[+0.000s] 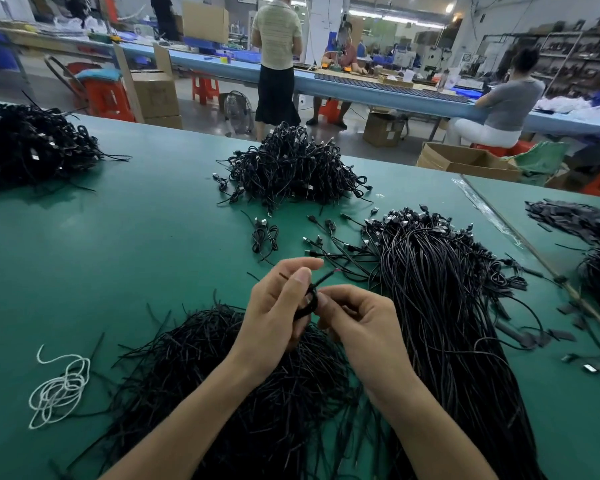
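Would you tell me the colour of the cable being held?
The cable is black; head view.

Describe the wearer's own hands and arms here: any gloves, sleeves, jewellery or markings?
Both are bare. The left hand and right hand wear no gloves, and no ring shows. The left forearm and right forearm run uncovered to the picture's bottom edge: no sleeve, watch or bracelet is visible. The nails look short and unpainted.

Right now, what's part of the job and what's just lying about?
In the job: left hand, right hand, coiled cable between them, tie pile underneath, uncoiled cables at right.
Lying about: white string, far-left cable heap, black strips.
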`<state>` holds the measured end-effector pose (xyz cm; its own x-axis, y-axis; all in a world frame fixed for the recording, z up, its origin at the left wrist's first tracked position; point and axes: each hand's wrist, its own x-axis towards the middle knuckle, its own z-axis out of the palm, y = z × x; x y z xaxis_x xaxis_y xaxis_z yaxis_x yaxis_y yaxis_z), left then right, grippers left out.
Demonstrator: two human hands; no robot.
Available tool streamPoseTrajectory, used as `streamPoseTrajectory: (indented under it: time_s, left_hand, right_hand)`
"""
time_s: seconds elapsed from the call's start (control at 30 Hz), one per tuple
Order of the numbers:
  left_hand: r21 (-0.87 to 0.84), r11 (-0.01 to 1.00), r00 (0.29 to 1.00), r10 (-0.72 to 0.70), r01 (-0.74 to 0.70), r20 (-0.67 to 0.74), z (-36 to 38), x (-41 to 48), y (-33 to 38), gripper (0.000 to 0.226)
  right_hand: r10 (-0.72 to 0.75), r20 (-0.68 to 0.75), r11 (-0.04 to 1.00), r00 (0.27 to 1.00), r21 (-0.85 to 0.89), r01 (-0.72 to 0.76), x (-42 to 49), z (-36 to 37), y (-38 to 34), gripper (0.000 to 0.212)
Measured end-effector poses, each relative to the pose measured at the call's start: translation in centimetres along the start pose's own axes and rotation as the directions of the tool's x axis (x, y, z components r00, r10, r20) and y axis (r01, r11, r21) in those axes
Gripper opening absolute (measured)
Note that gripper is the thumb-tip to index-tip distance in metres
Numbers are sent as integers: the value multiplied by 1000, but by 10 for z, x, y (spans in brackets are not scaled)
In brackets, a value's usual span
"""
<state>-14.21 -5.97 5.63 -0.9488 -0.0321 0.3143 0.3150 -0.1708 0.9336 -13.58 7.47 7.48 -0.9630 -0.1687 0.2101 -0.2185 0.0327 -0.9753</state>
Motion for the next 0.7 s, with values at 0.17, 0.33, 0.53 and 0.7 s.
streamPoseTrajectory:
  time_s: [0.17, 0.33, 0.53, 0.7]
  left_hand:
    - [31, 997, 997, -72, 73, -33, 3, -1, -1, 49]
    - [-22, 995, 995, -99, 99, -32, 2, -1, 0, 58]
    - [-4, 991, 988, -135, 135, -70, 0, 0, -3, 52]
    - [91, 986, 989, -130, 136, -75, -2, 1, -6, 52]
  right_hand:
    - [-108, 41, 960, 993, -257, 115, 1, -5, -3, 26]
    - [-162, 96, 889, 982, -418, 187, -1, -9, -12, 21]
    - [-251, -51, 823, 967, -537, 185, -2, -6, -9, 15]
    - [-310, 298, 549, 903, -719, 425, -7, -5, -7, 16]
